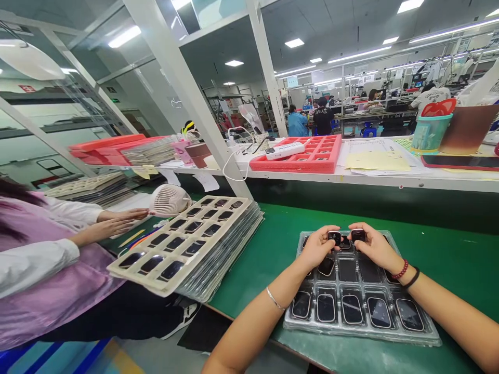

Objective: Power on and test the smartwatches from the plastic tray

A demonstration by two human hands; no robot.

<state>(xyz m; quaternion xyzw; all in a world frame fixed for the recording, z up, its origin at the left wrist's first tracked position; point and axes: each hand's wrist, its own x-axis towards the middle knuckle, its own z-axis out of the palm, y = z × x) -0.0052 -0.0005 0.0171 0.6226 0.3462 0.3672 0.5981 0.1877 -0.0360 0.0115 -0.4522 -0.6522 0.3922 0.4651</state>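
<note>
My left hand (320,246) pinches a small square smartwatch body (334,237) with a dark screen, held over the far row of a clear plastic tray (362,336). Beside it, my right hand (374,244) grips a second watch body (358,235) of the same kind. The two watches are apart, side by side. Below them the tray holds several dark-screened watches, such as a watch (352,308) in the near row. Two pockets in the middle row, among them the right pocket (369,271), show no watch. My hands hide part of the far row.
At left, a stack of trays (218,254) with watches on top stands on the green table (268,234). A co-worker (58,249) sits beyond it near a white fan (170,200). The shelf above carries a red foam tray (300,156), papers and a cup (433,127).
</note>
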